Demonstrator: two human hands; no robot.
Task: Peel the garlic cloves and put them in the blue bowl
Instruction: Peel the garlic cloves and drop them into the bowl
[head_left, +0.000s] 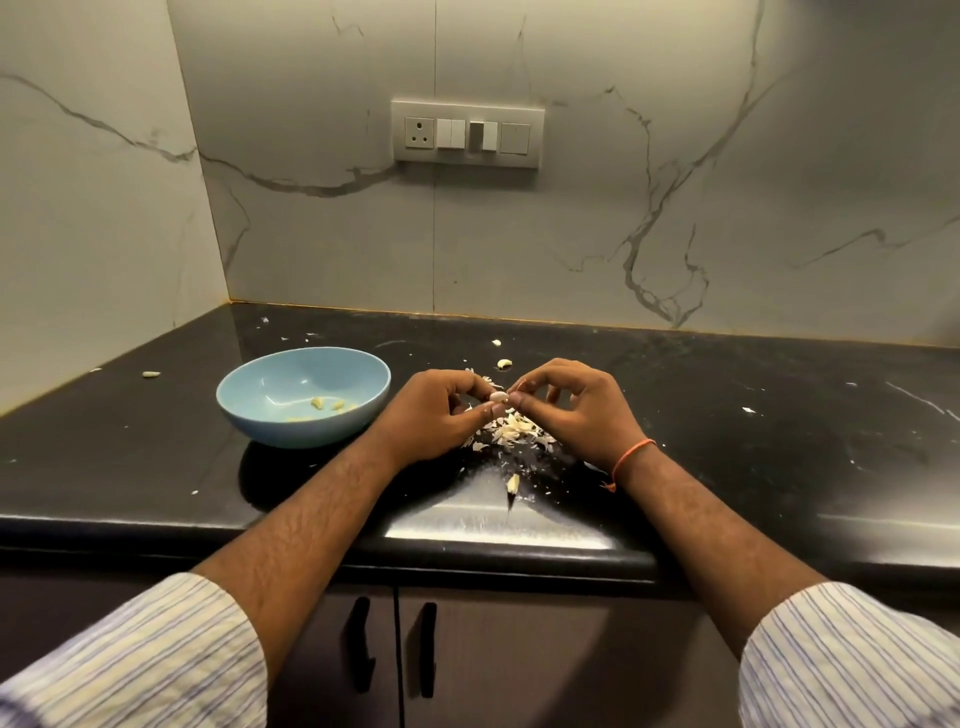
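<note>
I see the garlic clove (498, 397) pinched between both sets of fingertips, its long axis running across from the left hand (441, 413) to the right hand (569, 408); the blue bowl (304, 395) lies just left of the left fingers, so that hand is nearer.

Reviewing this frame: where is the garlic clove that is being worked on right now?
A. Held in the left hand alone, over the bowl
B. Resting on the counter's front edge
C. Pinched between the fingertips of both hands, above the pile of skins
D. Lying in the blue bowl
C: the garlic clove sits between the fingertips of the left hand and right hand, over the pile of skins, to the right of the blue bowl.
</note>
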